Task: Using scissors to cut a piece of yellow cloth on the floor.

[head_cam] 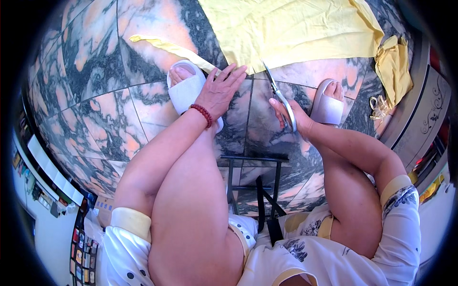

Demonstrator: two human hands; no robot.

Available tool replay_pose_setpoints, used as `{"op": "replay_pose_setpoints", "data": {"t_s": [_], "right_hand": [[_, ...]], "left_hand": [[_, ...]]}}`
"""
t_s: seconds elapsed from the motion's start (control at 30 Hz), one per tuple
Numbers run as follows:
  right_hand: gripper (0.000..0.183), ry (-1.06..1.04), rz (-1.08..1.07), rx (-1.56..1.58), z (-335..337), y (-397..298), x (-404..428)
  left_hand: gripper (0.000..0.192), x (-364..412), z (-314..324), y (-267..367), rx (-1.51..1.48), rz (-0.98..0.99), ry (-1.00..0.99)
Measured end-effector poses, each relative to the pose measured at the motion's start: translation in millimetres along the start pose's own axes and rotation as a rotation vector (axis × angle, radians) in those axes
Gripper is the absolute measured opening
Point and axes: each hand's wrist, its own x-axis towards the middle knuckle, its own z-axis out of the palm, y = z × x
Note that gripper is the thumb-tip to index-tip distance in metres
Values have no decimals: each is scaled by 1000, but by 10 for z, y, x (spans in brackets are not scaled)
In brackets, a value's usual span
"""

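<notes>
A yellow cloth [293, 35] lies spread over the marbled floor in front of me, its near edge by my hands. My left hand [220, 91] rests with fingers extended at the cloth's near left corner, fingertips touching it. A narrow yellow fabric strip [179, 52] runs from under that hand towards the upper left. In my right hand [297, 116] is a pair of metal scissors [278, 91]. The blades point away from me and meet the cloth's near edge, one blade tip showing on top of it. Whether the lower blade is beneath the cloth is hard to see.
My slippered feet stand either side of the hands, the left slipper [186, 91] close beside my left hand. A crumpled yellow cloth piece [393, 71] and a clear looped bundle [379, 107] lie at right by a grey decorated panel [429, 103]. A black metal frame [254, 157] stands between my legs.
</notes>
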Motion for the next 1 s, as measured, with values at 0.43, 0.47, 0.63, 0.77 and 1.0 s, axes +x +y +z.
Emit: {"op": "replay_pose_setpoints", "data": {"t_s": [0.43, 0.47, 0.63, 0.77, 1.0], "right_hand": [[53, -51, -28, -52, -153, 100, -122], [53, -64, -32, -22, -178, 139, -135], [52, -45, -42, 39, -250, 179, -147], [51, -28, -6, 13, -238, -5, -182], [48, 16, 8, 42, -260, -1, -78]], "left_hand": [[52, 1, 3, 6, -4, -8, -3], [52, 1, -2, 3, -5, -8, -4], [52, 11, -9, -2, -4, 2, -5], [53, 4, -3, 0, -19, -4, -7], [54, 10, -17, 3, -31, -7, -17]]}}
